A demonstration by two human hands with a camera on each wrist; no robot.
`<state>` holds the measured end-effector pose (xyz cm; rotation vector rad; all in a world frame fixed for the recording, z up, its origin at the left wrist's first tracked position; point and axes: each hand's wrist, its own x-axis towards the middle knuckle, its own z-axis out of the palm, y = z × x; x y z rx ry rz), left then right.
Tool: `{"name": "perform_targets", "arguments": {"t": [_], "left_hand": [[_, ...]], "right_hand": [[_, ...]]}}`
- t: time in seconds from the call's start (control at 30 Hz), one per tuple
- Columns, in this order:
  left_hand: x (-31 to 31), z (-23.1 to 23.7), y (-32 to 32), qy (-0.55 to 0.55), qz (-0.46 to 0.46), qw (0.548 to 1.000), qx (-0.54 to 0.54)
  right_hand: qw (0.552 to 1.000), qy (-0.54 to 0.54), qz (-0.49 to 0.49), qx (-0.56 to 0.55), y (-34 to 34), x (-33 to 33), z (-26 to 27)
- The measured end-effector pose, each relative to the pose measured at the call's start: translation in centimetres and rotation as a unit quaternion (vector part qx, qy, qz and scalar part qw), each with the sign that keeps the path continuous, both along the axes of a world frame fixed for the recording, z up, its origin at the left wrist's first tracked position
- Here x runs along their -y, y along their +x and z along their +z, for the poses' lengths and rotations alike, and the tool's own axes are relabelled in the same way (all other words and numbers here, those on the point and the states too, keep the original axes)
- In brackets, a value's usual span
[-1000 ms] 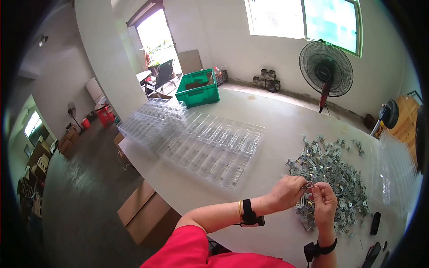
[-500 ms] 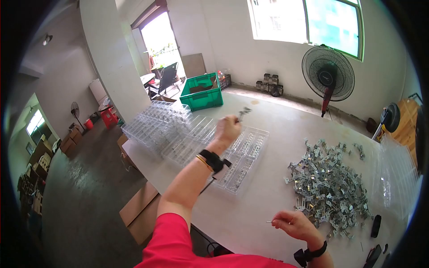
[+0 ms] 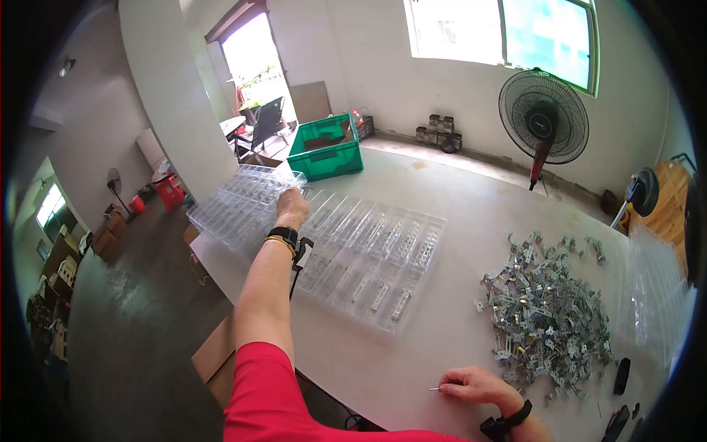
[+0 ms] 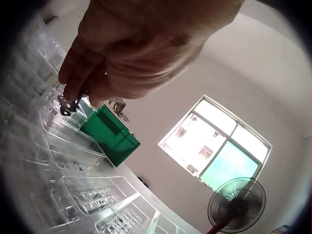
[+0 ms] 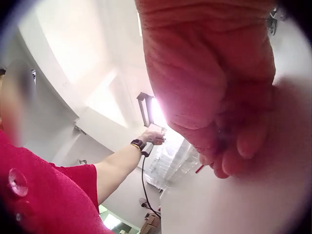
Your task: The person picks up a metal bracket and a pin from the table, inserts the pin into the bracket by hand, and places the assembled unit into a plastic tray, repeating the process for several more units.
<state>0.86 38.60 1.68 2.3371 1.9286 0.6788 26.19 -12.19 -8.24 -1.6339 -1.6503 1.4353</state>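
Note:
My left hand (image 3: 292, 208) reaches over the clear compartment trays at the left, where the stack (image 3: 234, 214) meets the middle tray (image 3: 346, 254). It pinches a small metal bracket (image 4: 67, 105); another metal end (image 4: 118, 108) shows on the far side of the fingers. Rows of small metal parts lie in several compartments of the middle tray. My right hand (image 3: 475, 384) is low near the front edge, left of a heap of metal brackets (image 3: 549, 317). Between its thumb and fingers it pinches a thin short rod (image 3: 434, 390).
Behind the trays stands a green crate (image 3: 324, 158). Clear empty-looking plastic trays (image 3: 648, 295) stand at the right edge of the table (image 3: 420, 353). Small black items (image 3: 621, 376) lie at the front right. A fan (image 3: 543, 118) stands beyond the table.
Both hands were together at the bracket heap. The left hand has swung left with metal brackets, across the middle tray to the stack. The right hand has come down toward the front edge with the rod.

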Motion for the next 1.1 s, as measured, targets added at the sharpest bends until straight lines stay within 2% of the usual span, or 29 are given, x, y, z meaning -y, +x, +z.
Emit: {"name": "perform_targets", "arguments": {"t": [0.07,0.27,0.43,0.53,1.1], "left_hand": [[-0.5,-0.2,0.1,-0.007,-0.002,1.000,-0.010],[-1.7,-0.9,1.5,-0.027,0.018,0.996,-0.077],[-3.1,-2.3,2.4,-0.029,0.019,0.998,-0.049],[-3.1,-2.7,2.7,-0.037,0.029,0.995,-0.088],[-3.3,-3.5,2.9,-0.045,0.038,0.993,-0.103]], "right_hand": [[0.998,-0.041,-0.037,-0.034,-0.1,-0.2,-0.1],[0.987,-0.052,-0.104,-0.107,-0.1,0.4,-0.6],[0.986,-0.055,-0.110,-0.116,0.0,0.4,-0.9],[0.986,-0.060,-0.107,-0.111,0.0,0.2,-0.9],[0.983,-0.090,-0.106,-0.117,0.1,0.2,-0.5]]}}
